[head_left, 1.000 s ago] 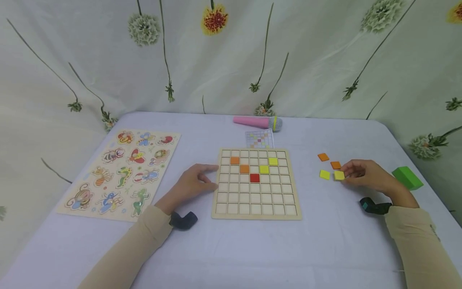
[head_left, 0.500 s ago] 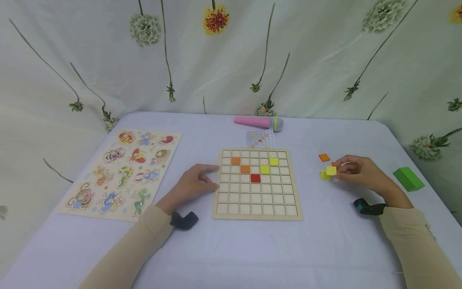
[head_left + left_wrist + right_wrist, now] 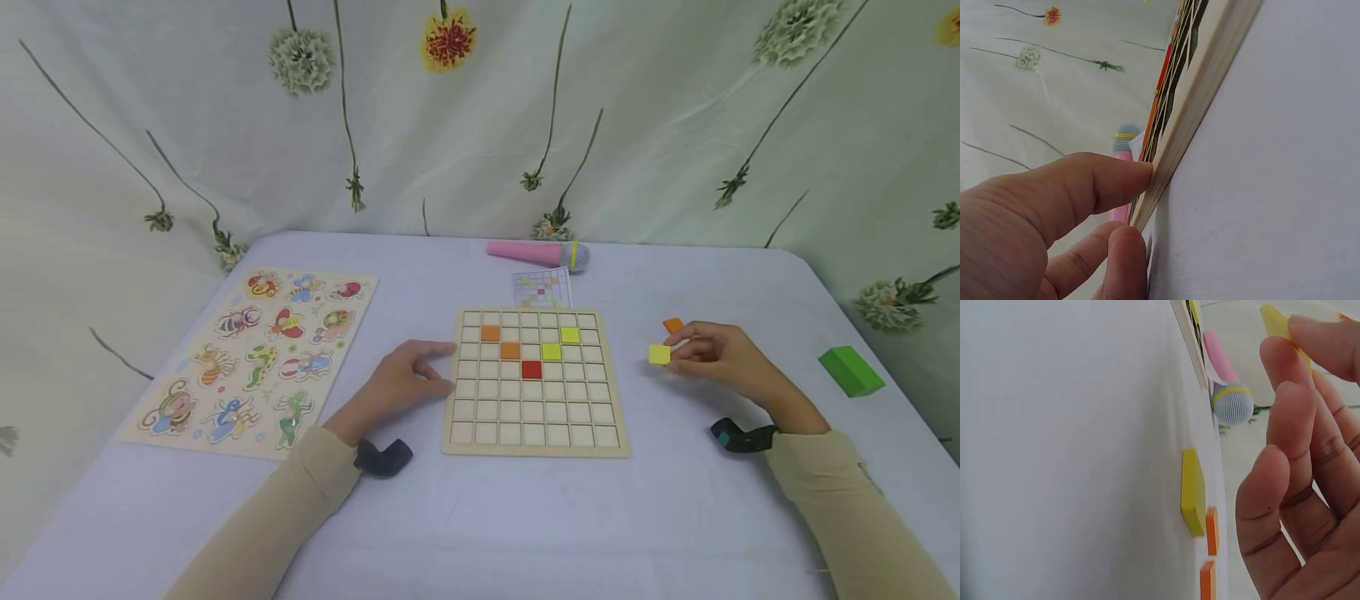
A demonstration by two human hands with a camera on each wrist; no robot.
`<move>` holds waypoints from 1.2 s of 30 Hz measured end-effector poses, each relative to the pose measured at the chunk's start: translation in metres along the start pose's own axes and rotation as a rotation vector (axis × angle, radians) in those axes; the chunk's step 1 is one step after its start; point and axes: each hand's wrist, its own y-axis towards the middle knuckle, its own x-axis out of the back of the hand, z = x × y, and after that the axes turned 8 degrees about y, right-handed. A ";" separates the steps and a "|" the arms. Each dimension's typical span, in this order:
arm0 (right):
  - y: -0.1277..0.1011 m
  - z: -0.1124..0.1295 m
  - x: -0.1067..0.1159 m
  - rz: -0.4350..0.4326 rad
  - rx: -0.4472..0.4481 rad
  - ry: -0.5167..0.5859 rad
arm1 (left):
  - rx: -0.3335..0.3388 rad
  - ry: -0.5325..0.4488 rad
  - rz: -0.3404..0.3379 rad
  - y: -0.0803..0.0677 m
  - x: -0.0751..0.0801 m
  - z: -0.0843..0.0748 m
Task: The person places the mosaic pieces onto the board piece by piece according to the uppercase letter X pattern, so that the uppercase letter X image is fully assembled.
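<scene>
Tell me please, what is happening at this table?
A person is filling a wooden grid board with small coloured tiles. The right hand pinches a yellow tile in its fingers, lifted off the table, to the right of the board. The left hand rests against the board's left edge. Five tiles already sit in the board: two orange, two yellow, one red. A few spare tiles lie on the table by the right hand.

yellow tile point(image 3: 659, 354) | pink microphone point(image 3: 534, 252) | green block point(image 3: 851, 371) | floral curtain point(image 3: 480, 117)
</scene>
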 end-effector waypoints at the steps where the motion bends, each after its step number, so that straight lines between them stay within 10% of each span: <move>1: 0.001 0.001 -0.002 0.006 0.001 0.010 | 0.000 -0.002 -0.002 0.000 0.000 0.000; 36: 0.044 0.042 -0.071 0.221 0.012 0.028 | 0.008 -0.017 -0.015 0.001 -0.002 0.004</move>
